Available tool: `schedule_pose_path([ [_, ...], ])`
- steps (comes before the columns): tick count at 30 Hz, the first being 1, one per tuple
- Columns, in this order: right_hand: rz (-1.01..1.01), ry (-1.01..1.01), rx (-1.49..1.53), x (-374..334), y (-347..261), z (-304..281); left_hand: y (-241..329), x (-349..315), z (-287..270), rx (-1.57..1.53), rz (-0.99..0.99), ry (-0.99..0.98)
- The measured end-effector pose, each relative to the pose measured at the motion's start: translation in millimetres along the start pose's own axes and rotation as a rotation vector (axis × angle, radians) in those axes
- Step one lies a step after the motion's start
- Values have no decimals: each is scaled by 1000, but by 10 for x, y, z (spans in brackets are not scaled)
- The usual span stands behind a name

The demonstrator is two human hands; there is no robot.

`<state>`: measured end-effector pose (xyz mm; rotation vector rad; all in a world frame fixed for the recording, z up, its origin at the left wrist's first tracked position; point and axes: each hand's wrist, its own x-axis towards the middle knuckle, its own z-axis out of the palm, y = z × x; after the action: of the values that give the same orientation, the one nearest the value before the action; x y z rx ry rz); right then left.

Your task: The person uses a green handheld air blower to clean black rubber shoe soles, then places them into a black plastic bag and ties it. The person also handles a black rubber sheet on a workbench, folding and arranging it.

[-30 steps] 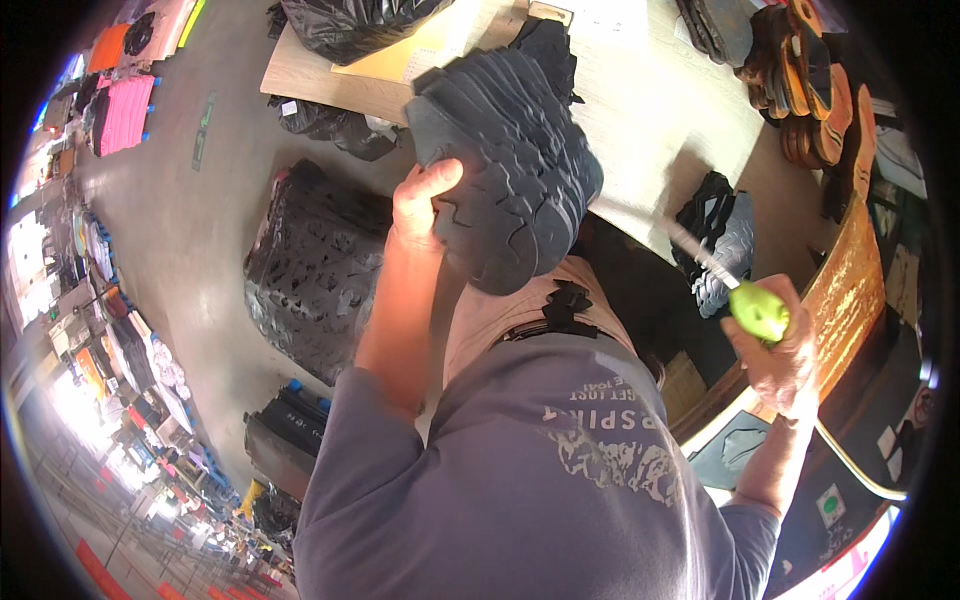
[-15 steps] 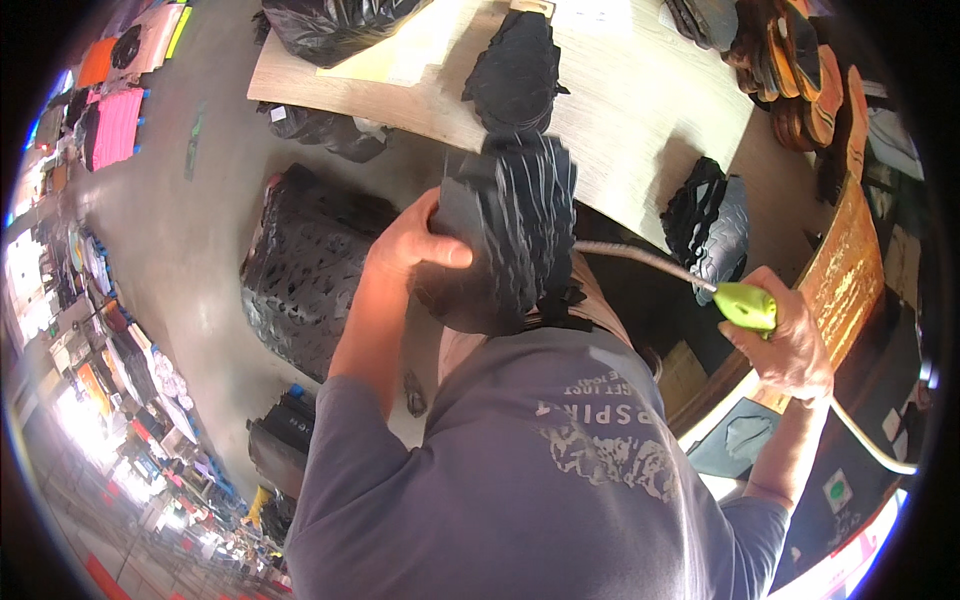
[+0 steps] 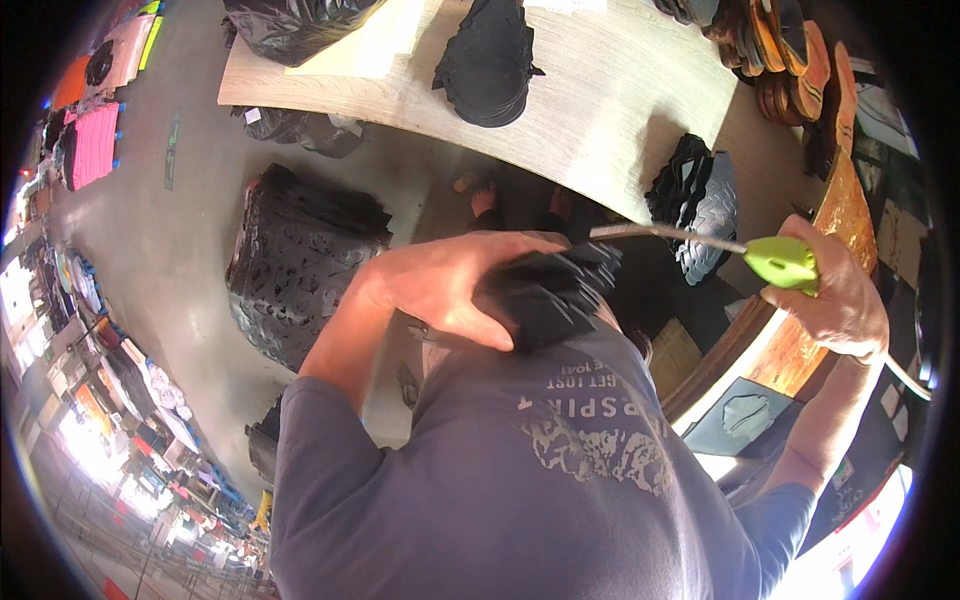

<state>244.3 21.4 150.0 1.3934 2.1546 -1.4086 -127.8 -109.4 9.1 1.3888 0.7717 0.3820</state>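
My left hand (image 3: pixel 440 285) is wrapped round a thick stack of thin black cut pieces (image 3: pixel 560 300), thumb on the near side. The stack is held tilted in front of my shirt, its layered edges fanned and blurred to the right. In my right hand (image 3: pixel 840 300) is a tool with a lime-green handle (image 3: pixel 785 264). Its long thin rod (image 3: pixel 670 233) points left, the tip close to the top of the stack; whether it touches I cannot tell. A pale cord or hose (image 3: pixel 908 380) runs behind my right wrist.
On the pale wooden table (image 3: pixel 590 110) lie another black stack (image 3: pixel 488 70), a black plastic bag (image 3: pixel 300 25) and, at its near edge, black and silvery-grey pieces (image 3: pixel 708 210). Brown sole-shaped pieces (image 3: pixel 800 80) are piled far right. A bulky black bundle (image 3: pixel 305 265) rests on the floor left.
My left hand has turned the stack and tipped it over toward my body, to the right. My right hand and the tool have moved right and slightly up in view.
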Motion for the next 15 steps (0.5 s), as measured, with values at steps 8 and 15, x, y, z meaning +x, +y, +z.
schedule_pose_path([
  [8, -44, -155, -41, 164, -76, 18, 73, 230, 26, -27, -173, -101],
  [15, 15, -75, 50, 198, 103, 159, -416, -139, -136, -427, -157, 94],
])
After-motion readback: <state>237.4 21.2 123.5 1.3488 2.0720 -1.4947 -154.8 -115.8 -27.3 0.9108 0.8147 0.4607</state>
